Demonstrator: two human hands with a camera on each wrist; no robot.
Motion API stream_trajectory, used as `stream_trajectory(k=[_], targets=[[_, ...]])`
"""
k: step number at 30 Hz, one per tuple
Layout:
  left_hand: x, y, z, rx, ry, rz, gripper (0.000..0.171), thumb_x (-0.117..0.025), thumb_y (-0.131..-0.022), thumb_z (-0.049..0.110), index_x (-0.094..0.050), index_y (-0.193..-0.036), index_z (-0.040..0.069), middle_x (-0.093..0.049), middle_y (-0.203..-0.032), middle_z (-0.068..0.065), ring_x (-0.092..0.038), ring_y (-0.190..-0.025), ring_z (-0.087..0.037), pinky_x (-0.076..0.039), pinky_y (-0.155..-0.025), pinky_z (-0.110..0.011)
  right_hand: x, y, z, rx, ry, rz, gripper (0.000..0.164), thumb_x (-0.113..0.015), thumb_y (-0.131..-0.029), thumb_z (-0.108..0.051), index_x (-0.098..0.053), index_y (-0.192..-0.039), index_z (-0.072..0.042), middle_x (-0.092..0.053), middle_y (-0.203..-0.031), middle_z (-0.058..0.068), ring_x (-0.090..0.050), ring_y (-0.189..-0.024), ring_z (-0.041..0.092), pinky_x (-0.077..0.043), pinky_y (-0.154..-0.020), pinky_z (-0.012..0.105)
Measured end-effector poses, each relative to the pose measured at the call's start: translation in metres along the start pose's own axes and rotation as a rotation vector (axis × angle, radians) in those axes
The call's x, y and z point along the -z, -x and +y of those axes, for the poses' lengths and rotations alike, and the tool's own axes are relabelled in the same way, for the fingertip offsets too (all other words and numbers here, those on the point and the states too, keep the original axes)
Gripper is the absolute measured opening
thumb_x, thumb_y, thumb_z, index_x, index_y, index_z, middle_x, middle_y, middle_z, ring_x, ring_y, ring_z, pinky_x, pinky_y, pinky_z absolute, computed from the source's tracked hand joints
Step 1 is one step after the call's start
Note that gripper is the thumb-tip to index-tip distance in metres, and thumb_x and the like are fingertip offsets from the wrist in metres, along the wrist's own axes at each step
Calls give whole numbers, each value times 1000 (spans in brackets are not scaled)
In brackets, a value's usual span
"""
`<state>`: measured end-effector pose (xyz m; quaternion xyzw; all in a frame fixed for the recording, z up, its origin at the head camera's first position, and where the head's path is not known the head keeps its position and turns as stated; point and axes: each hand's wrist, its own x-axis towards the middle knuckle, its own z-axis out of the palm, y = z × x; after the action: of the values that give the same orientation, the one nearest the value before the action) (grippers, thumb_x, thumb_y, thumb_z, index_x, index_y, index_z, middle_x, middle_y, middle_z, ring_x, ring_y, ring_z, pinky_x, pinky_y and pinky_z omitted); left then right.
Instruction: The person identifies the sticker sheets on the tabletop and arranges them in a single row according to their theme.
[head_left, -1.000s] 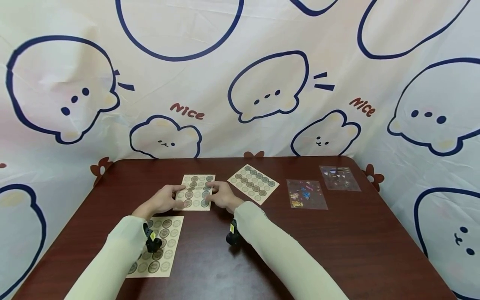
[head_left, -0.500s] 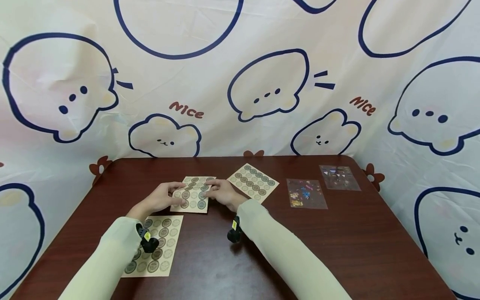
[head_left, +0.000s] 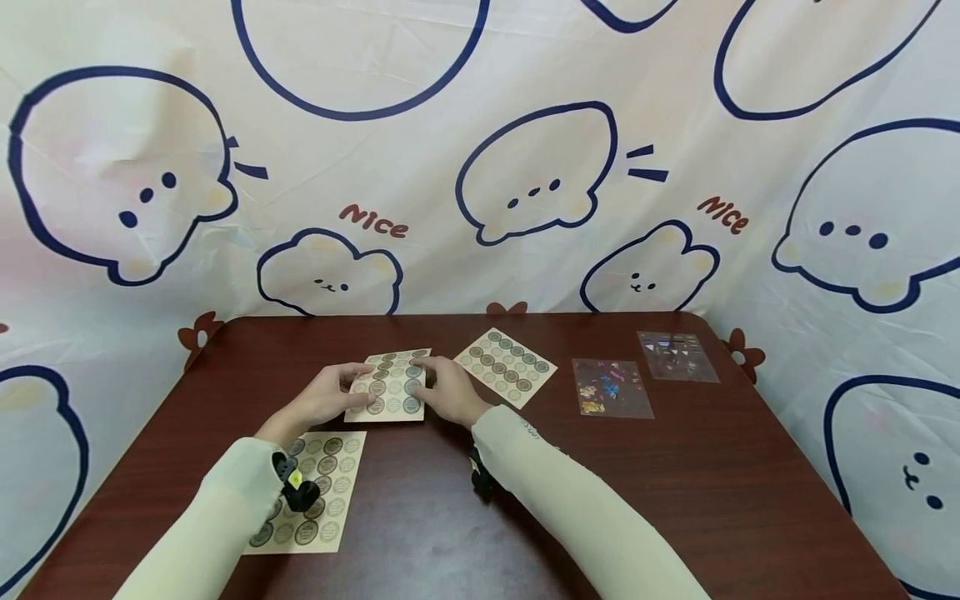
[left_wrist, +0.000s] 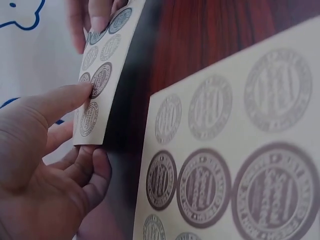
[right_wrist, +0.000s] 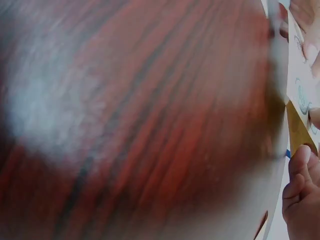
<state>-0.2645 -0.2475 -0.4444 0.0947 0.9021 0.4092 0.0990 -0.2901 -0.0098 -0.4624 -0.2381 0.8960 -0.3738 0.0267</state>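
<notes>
A cream sheet of round stamp-style stickers (head_left: 392, 392) is held between both hands at the back left of the table. My left hand (head_left: 321, 398) pinches its left edge. In the left wrist view the left thumb (left_wrist: 67, 100) lies on the printed face and the other fingers curl beneath. At the sheet's right edge, my right hand (head_left: 448, 392) grips it, thumb on the face. The right wrist view shows the sheet (right_wrist: 299, 90) lifted off the tabletop, with right-hand fingers (right_wrist: 300, 185) under its yellowish back.
A second sticker sheet (head_left: 330, 500) lies below the left forearm, partly covered. A third sheet (head_left: 506, 367) rests angled to the right of the hands. Two clear packets, one with colourful bits (head_left: 613, 388) and one with shiny pieces (head_left: 678, 357), lie on the brown table (head_left: 600, 492).
The held sheet shifted slightly toward me and left, then back up and right, its tilt altering. Both hands kept their hold, and the left forearm moved a little left.
</notes>
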Motion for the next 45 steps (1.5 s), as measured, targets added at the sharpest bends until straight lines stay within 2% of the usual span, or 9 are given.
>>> stream_trajectory(k=[4, 7, 11, 15, 19, 24, 31, 45], targets=[[-2, 3, 7, -13, -27, 22, 61, -71, -94, 20, -48, -145, -5, -64, -124, -23, -63, -102, -25, -50, -81, -30, 2, 1, -1, -6, -15, 10, 50, -69, -95, -22, -58, -143, -11, -65, -110, 6, -51, -70, 8, -44, -67, 22], [-3, 6, 11, -31, -58, 53, 59, -70, -94, 19, -50, -144, -3, -65, -124, -24, -64, -99, -25, -50, -78, -31, 3, 2, -3, -3, -11, 10, 51, -68, -94, -21, -58, -143, -10, -63, -107, 6, -50, -78, 10, -42, -69, 22], [-3, 10, 13, -47, -95, 86, 55, -69, -94, 19, -53, -143, 0, -62, -130, -27, -66, -90, -24, -52, -71, -31, 5, 6, -4, -9, 5, 5, 53, -68, -93, -20, -56, -144, -11, -62, -109, 7, -49, -78, 12, -40, -67, 22], [-3, 15, 13, -47, -99, 104, 52, -69, -95, 18, -54, -142, 3, -57, -138, -26, -68, -89, -24, -55, -71, -32, 7, 10, -5, -8, 22, 13, 53, -69, -93, -21, -57, -144, -13, -63, -112, 8, -48, -78, 12, -40, -66, 22], [-4, 20, 11, -49, -102, 127, 50, -69, -95, 17, -56, -142, 4, -59, -135, -25, -66, -91, -25, -54, -72, -32, 10, 16, -7, 7, 2, -6, 52, -71, -95, -25, -58, -143, -13, -62, -106, 7, -50, -78, 11, -41, -68, 22], [-6, 25, 10, -83, -104, 157, 47, -70, -94, 15, -59, -138, 4, -62, -130, -25, -65, -88, -22, -52, -70, -31, 13, 24, -10, 19, -17, -22, 51, -73, -94, -25, -59, -142, -14, -61, -97, 5, -48, -73, 8, -41, -67, 20], [-9, 29, 11, -113, -106, 179, 46, -72, -91, 12, -61, -135, 4, -65, -125, -23, -64, -83, -18, -52, -67, -28, 18, 30, -12, 21, -29, -30, 52, -75, -93, -24, -60, -141, -13, -64, -97, 9, -48, -65, 5, -41, -63, 20], [-11, 38, 17, -130, -90, 187, 45, -72, -91, 11, -61, -135, 4, -65, -119, -19, -58, -71, -13, -47, -56, -26, 22, 41, -11, 44, 14, -28, 53, -75, -93, -28, -59, -142, -16, -61, -95, 3, -47, -65, 5, -40, -61, 19]])
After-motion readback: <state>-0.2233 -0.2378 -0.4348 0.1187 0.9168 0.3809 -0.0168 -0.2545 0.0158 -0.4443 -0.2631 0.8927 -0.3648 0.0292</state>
